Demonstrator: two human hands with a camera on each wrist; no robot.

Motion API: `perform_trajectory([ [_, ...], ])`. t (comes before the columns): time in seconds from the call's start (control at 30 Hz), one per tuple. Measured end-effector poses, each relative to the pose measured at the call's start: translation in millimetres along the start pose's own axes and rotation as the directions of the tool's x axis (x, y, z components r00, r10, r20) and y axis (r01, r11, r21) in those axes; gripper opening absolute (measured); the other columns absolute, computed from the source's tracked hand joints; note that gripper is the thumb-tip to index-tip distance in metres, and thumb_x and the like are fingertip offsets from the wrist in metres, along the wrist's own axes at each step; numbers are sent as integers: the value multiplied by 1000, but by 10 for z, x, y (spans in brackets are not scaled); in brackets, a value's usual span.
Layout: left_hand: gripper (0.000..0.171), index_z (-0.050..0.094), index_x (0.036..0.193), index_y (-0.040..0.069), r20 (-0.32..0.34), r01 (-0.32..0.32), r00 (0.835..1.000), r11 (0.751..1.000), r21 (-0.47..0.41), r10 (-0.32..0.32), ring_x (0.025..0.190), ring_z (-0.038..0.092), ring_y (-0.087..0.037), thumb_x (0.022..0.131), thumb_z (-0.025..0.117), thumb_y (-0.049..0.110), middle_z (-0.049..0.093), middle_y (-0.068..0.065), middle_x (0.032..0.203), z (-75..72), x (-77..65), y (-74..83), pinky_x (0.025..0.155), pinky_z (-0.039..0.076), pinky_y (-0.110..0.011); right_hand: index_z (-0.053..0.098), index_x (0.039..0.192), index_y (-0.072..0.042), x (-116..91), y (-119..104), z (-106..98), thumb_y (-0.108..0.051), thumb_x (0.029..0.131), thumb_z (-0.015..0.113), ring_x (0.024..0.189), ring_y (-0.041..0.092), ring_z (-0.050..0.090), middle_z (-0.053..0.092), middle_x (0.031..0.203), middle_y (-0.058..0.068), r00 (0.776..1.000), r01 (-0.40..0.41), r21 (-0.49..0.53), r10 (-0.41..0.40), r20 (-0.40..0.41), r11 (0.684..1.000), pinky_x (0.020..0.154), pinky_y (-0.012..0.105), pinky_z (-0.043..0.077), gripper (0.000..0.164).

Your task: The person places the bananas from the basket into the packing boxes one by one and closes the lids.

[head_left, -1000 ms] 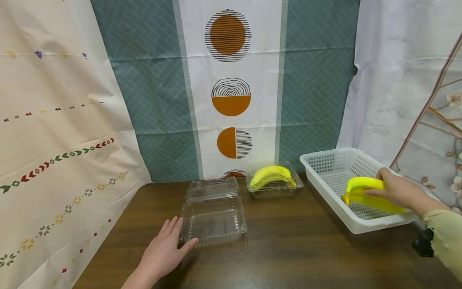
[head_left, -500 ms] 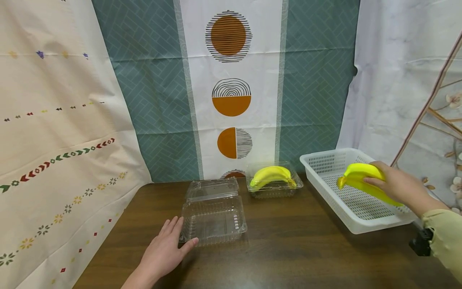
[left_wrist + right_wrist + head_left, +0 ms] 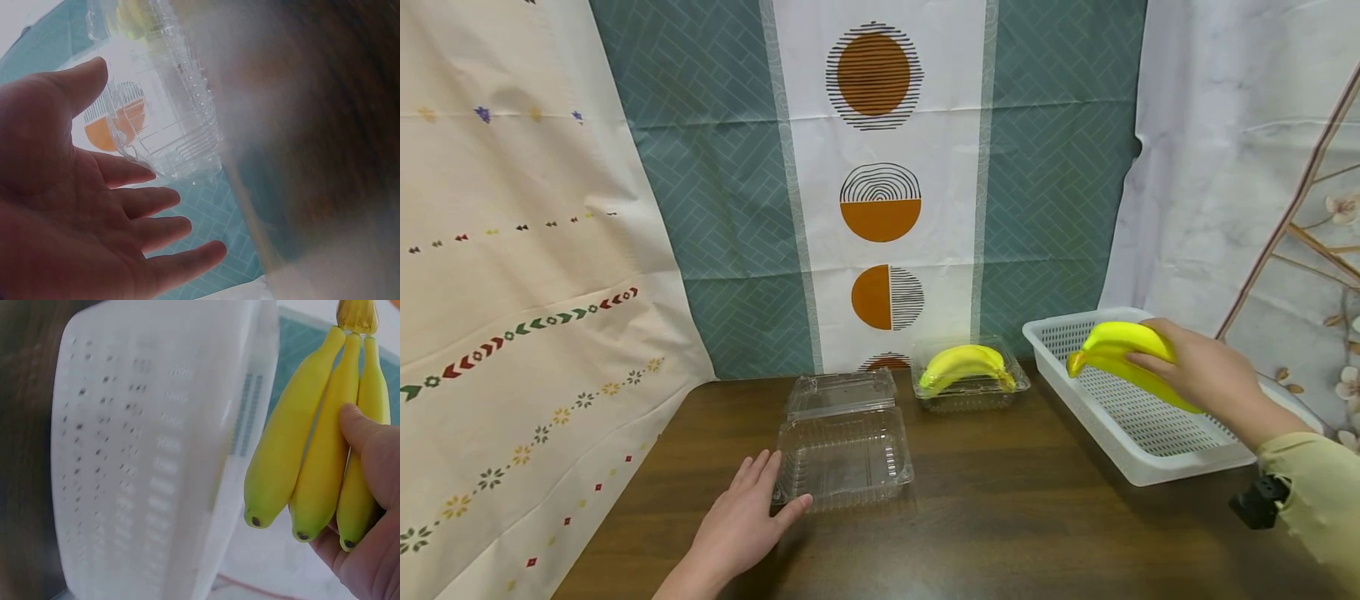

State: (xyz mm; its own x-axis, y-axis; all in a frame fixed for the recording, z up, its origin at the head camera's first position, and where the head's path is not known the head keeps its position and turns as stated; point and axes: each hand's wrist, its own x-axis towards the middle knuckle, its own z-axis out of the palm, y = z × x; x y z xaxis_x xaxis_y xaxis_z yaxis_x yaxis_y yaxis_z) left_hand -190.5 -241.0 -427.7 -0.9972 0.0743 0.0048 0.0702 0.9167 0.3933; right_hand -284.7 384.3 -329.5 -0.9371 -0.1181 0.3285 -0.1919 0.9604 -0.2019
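Note:
My right hand [image 3: 1195, 371] grips a bunch of yellow bananas [image 3: 1123, 350] above the white slatted basket [image 3: 1138, 467]. Three bananas [image 3: 322, 444] joined at a brownish stem show in the right wrist view, with the thumb pressed along them. My left hand [image 3: 741, 517] lies with fingers straight at the left side of a clear plastic clamshell box [image 3: 842, 458], its lid folded back. In the left wrist view the fingertips are close to the box wall [image 3: 181, 134]; whether they touch it I cannot tell.
Behind, a second clear box [image 3: 973, 402] holds another bunch of bananas [image 3: 964, 367]. The brown wooden table [image 3: 1000, 533] runs between the boxes and the basket. Patterned cloths [image 3: 880, 200] hang at the back and sides.
My right hand has lifted the bananas up out of the basket and moved left, toward its left rim. My left hand and the open box have stayed in place.

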Motion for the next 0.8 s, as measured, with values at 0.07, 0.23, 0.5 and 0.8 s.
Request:
perform_trajectory([
  [0.07, 103, 38, 168, -5, -1, 0, 1000, 1000, 0, 0, 162, 21, -56, 102, 70, 66, 31, -33, 174, 1, 0, 0, 116, 32, -81, 53, 148, -1, 10, -74, -4, -46, 110, 70, 72, 28, 53, 57, 83, 7, 1000, 3, -2, -3, -11, 1000, 60, 41, 38, 62],
  [0.23, 102, 38, 168, -5, -4, -5, 1000, 1000, 3, 5, 162, 22, -57, 102, 70, 66, 31, -33, 174, 1, -2, 5, 117, 33, -80, 52, 152, -3, 44, -254, -7, -48, 109, 70, 71, 29, 55, 61, 84, 8, 999, 22, 3, -22, -28, 1000, 59, 41, 39, 64],
  [0.5, 102, 38, 168, -6, -10, -11, 1000, 1000, 11, 11, 161, 23, -57, 102, 70, 65, 31, -34, 173, -2, -9, 13, 117, 33, -79, 56, 152, -10, 102, -530, 27, -49, 108, 71, 77, 27, 56, 65, 97, 8, 997, 59, 26, -58, -48, 998, 62, 42, 41, 62],
  [0.8, 101, 39, 167, -6, -13, -9, 1000, 1000, 5, 9, 161, 23, -57, 103, 71, 64, 32, -34, 173, 2, -20, 5, 117, 33, -80, 59, 146, -11, 135, -881, 85, -37, 107, 74, 73, 25, 54, 62, 89, 5, 993, 99, 58, -95, -72, 993, 60, 40, 41, 50],
])
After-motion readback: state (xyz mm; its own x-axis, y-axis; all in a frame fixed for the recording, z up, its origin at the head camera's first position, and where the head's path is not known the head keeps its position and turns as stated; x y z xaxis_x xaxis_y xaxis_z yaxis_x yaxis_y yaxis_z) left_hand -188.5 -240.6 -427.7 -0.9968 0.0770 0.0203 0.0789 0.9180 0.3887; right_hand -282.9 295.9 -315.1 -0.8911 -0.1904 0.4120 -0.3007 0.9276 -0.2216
